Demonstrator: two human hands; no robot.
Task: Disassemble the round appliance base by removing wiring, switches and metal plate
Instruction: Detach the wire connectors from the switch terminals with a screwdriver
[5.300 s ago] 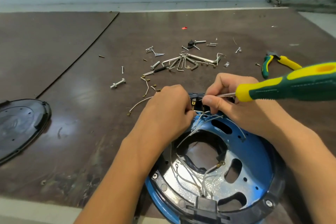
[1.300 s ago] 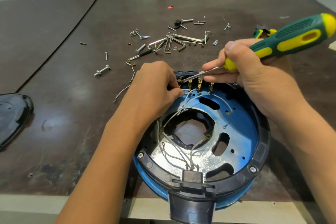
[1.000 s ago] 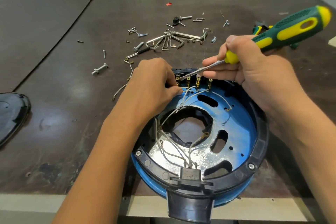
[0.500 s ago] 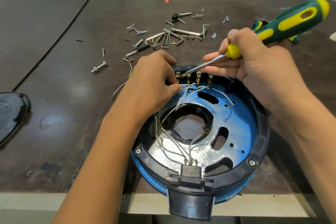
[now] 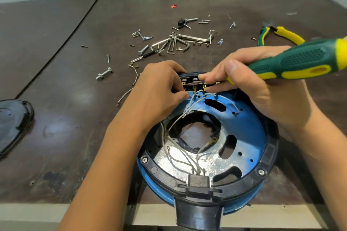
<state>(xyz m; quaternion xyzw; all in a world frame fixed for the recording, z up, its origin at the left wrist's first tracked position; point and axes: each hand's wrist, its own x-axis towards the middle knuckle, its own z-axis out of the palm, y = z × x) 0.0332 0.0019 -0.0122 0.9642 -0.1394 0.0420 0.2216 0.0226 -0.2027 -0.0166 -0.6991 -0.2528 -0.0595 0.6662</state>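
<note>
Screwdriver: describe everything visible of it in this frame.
The screwdriver has a chunky green handle with yellow inlays and a yellow end cap, rubbery-looking with a dotted grip patch, and a thin bare metal shaft. The right hand grips the handle's front, fingers along the shaft. It lies nearly level, tip pointing left at the brass terminals on the far rim of the base, beside the left hand pinching a white wire.

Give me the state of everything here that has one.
Left hand: pinches white wires at the switch terminals.
Right hand: grips screwdriver.
Screwdriver: held, shaft across the terminals.
White wires: attached inside the base.
Base: open, inside exposed.
Black cover: lying apart, far left.
Pliers: lying unused.
</note>
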